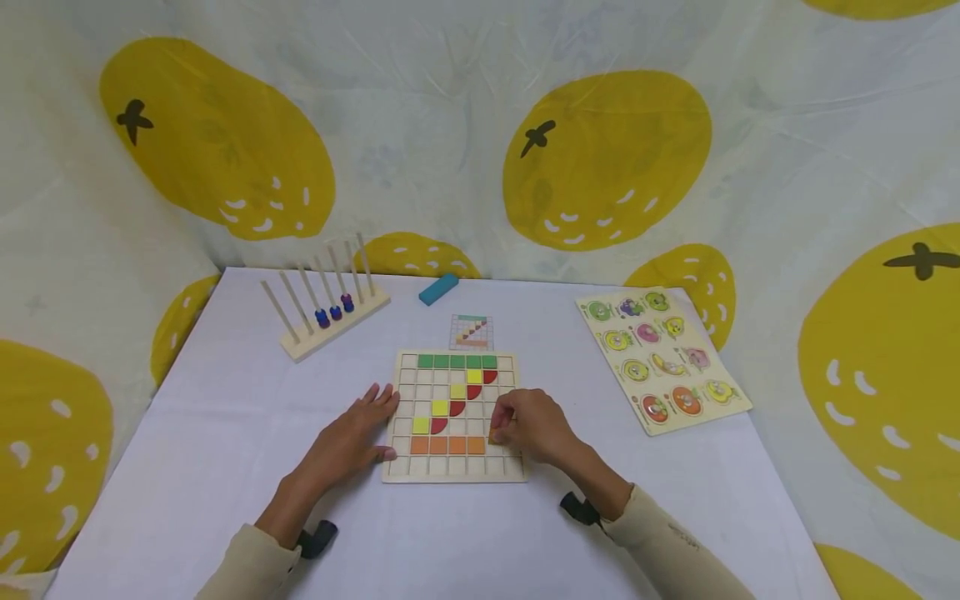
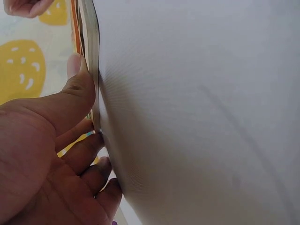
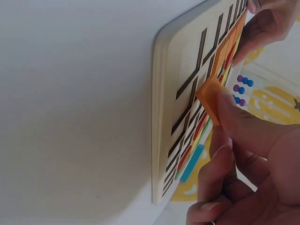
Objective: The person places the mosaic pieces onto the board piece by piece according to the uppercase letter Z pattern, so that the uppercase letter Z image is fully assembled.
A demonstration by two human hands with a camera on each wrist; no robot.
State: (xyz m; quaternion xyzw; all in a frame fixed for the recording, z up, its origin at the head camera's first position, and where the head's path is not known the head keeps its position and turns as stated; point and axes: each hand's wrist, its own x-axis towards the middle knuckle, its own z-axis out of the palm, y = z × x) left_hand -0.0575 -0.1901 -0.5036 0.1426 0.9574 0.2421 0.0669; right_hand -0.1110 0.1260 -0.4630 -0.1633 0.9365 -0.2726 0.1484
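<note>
A wooden grid board [image 1: 450,468] lies on the white table in front of me. Between thumb and fingertips, my right hand [image 1: 536,423] pinches an orange square tile [image 3: 210,99], tilted over a cell at the right end of the orange row [image 1: 447,446]. My left hand [image 1: 348,437] rests with its fingers spread, thumb and fingertips at the board's left edge. Green squares [image 1: 457,362] line the top of the grid. Yellow squares [image 1: 440,407] and red quarter-round tiles [image 1: 457,408] step diagonally across the middle. Just beyond the board lies a small pattern card [image 1: 472,332].
At the back left stands a wooden peg stand [image 1: 333,329] with blue and purple beads on several pegs. A teal block [image 1: 438,289] lies near the far edge. On the right is a fruit puzzle board [image 1: 663,358]; patterned cloth hangs behind.
</note>
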